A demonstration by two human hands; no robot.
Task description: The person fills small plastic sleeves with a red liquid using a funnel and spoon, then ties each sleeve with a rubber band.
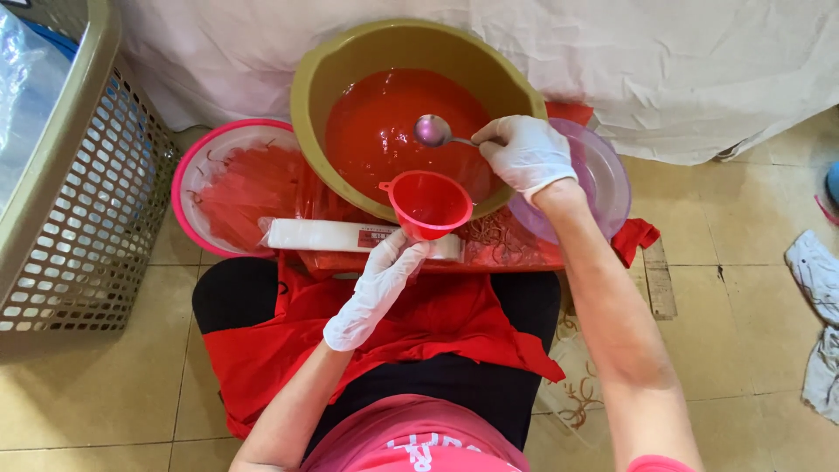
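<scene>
Floor (105, 393): beige tiles, carrying everything.
Basin (323, 65): olive, full of red liquid, just beyond the right hand (524, 153).
Pink bowl (188, 166): left of the left hand (380, 284), beside the basin.
Laundry basket (79, 201): far left of the left hand.
Cloth rags (817, 306): well right of the right hand.

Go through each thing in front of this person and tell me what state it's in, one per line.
Olive basin: holds red liquid.
Red funnel: upright, held at its base.
Spoon: above the liquid, bowl looks empty.
Left hand: gloved, gripping the funnel.
Right hand: gloved, gripping the spoon.
Pink bowl: holds red bags.
</scene>
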